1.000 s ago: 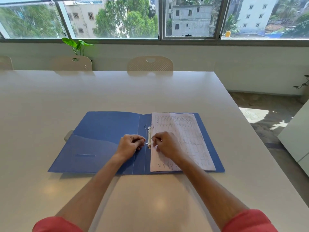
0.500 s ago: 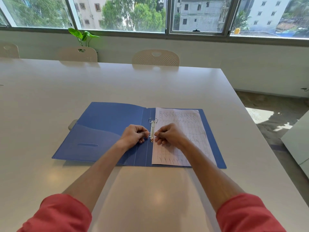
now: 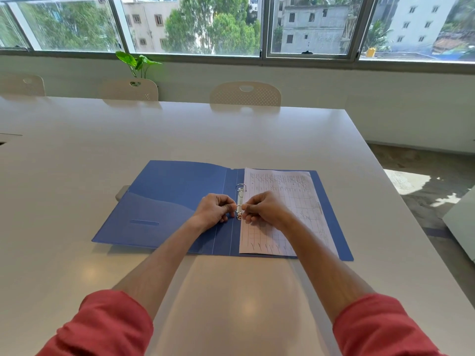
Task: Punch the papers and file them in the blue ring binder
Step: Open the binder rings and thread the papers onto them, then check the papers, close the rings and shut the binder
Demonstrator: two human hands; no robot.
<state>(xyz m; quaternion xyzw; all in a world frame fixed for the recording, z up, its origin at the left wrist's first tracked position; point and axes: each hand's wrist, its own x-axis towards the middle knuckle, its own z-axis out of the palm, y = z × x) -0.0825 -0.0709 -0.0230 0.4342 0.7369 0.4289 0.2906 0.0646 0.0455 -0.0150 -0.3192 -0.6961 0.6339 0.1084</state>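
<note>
The blue ring binder (image 3: 180, 201) lies open and flat on the white table (image 3: 180, 134). Ruled, handwritten papers (image 3: 295, 199) lie on its right half, their left edge at the metal ring mechanism (image 3: 241, 192) on the spine. The far ring looks closed. My left hand (image 3: 214, 210) and my right hand (image 3: 264, 208) meet at the near ring, fingers curled, each pinching one side of it. The near ring is mostly hidden by my fingertips.
A grey object (image 3: 120, 192) pokes out from under the binder's left cover. Three pale chairs (image 3: 245, 93) stand along the table's far side, with a green plant (image 3: 136, 62) below the windows. The table's right edge drops to the floor (image 3: 424, 181).
Both hands have stayed pinched at the near ring. The camera has tilted a little, so the binder sits slightly differently in view; papers and binder have not moved.
</note>
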